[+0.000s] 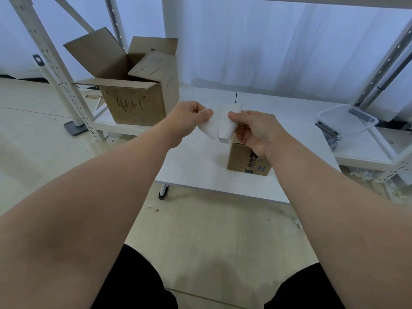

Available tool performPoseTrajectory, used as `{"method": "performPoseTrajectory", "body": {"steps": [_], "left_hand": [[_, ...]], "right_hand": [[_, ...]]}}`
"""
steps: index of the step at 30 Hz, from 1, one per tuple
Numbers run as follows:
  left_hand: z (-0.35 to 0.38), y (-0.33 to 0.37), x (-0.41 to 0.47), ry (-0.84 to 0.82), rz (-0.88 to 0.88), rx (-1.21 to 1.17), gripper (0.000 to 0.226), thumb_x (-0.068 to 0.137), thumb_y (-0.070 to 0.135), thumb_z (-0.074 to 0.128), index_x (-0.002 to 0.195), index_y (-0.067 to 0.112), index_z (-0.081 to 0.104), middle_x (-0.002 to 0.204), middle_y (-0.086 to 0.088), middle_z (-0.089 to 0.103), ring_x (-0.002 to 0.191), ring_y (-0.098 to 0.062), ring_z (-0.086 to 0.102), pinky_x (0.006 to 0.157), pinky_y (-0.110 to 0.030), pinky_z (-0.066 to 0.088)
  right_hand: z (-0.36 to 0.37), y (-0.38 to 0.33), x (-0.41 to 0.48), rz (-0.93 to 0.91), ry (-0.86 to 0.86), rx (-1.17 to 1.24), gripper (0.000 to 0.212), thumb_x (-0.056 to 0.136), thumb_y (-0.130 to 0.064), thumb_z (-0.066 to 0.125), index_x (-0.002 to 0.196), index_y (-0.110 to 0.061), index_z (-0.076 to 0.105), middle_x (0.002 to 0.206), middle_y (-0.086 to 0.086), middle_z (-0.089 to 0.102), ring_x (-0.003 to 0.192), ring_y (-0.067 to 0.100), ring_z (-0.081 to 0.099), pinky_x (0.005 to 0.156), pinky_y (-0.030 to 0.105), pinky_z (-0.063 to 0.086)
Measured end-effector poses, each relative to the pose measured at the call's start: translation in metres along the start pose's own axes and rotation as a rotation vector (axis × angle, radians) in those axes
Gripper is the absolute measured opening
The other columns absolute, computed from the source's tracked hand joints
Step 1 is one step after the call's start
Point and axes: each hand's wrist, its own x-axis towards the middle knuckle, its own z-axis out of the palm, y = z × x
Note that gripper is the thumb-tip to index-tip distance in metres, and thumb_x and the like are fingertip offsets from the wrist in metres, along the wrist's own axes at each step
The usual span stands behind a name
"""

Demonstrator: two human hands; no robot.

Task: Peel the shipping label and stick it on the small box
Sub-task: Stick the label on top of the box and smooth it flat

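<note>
Both hands hold a white shipping label in the air above the white table. My left hand pinches the label's left part between thumb and fingers. My right hand pinches its right part. The sheet bends between them and looks split into two layers at the lower edge. A small brown cardboard box with printed marks on its near side stands on the table, right under my right hand, which hides its top.
A large open cardboard box with handwriting stands on a low shelf at the left. A clear plastic tub lies on the shelf at the right, dark metal parts beside it. White rack posts rise on both sides.
</note>
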Motion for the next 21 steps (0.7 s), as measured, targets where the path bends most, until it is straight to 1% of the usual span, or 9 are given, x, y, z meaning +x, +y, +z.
{"method": "performPoseTrajectory", "body": {"steps": [3, 7, 12, 16, 19, 21], "left_hand": [[-0.0012, -0.0019, 0.0006, 0.001, -0.021, 0.015, 0.022, 0.091, 0.024, 0.06, 0.071, 0.017, 0.054, 0.07, 0.004, 0.052, 0.065, -0.009, 0.042, 0.062, -0.018, 0.036], [-0.0029, -0.0036, 0.001, 0.008, -0.043, 0.036, 0.024, 0.091, 0.025, 0.061, 0.07, 0.016, 0.054, 0.069, 0.004, 0.052, 0.064, -0.01, 0.041, 0.062, -0.02, 0.035], [-0.0044, -0.006, 0.0013, 0.019, -0.074, 0.062, 0.026, 0.091, 0.024, 0.06, 0.068, 0.016, 0.052, 0.068, 0.004, 0.05, 0.061, -0.009, 0.039, 0.06, -0.02, 0.034], [-0.0063, -0.0087, 0.0026, 0.023, -0.088, 0.062, 0.026, 0.091, 0.025, 0.06, 0.069, 0.016, 0.052, 0.07, 0.003, 0.051, 0.062, -0.011, 0.039, 0.061, -0.022, 0.034], [-0.0066, -0.0098, 0.0035, 0.026, -0.094, 0.061, 0.026, 0.092, 0.026, 0.059, 0.069, 0.016, 0.052, 0.072, 0.001, 0.052, 0.064, -0.012, 0.04, 0.063, -0.023, 0.035], [-0.0066, -0.0101, 0.0042, 0.03, -0.097, 0.06, 0.026, 0.092, 0.025, 0.059, 0.069, 0.016, 0.052, 0.073, 0.001, 0.053, 0.064, -0.011, 0.042, 0.064, -0.022, 0.037]], "right_hand": [[-0.0007, 0.0014, 0.0019, 0.008, -0.001, 0.001, 0.027, 0.079, -0.01, 0.074, 0.101, -0.01, 0.06, 0.084, 0.006, 0.068, 0.067, 0.016, 0.061, 0.057, 0.023, 0.044], [-0.0018, 0.0025, 0.004, 0.014, 0.012, 0.011, 0.031, 0.079, -0.011, 0.075, 0.106, -0.008, 0.061, 0.092, 0.009, 0.069, 0.072, 0.018, 0.063, 0.061, 0.024, 0.047], [-0.0032, 0.0046, 0.006, 0.021, 0.04, 0.004, 0.042, 0.078, -0.012, 0.075, 0.117, -0.003, 0.061, 0.107, 0.013, 0.07, 0.078, 0.02, 0.064, 0.06, 0.025, 0.047], [-0.004, 0.0049, 0.007, 0.026, 0.053, 0.005, 0.04, 0.079, -0.012, 0.075, 0.116, -0.005, 0.062, 0.105, 0.012, 0.07, 0.078, 0.019, 0.064, 0.06, 0.025, 0.047], [-0.0051, 0.0043, 0.0082, 0.03, 0.058, 0.01, 0.032, 0.08, -0.012, 0.075, 0.109, -0.009, 0.062, 0.1, 0.01, 0.07, 0.076, 0.018, 0.063, 0.061, 0.025, 0.047], [-0.0058, 0.0043, 0.0089, 0.033, 0.059, 0.013, 0.03, 0.08, -0.012, 0.074, 0.107, -0.01, 0.061, 0.098, 0.009, 0.07, 0.076, 0.018, 0.063, 0.061, 0.025, 0.047]]}}
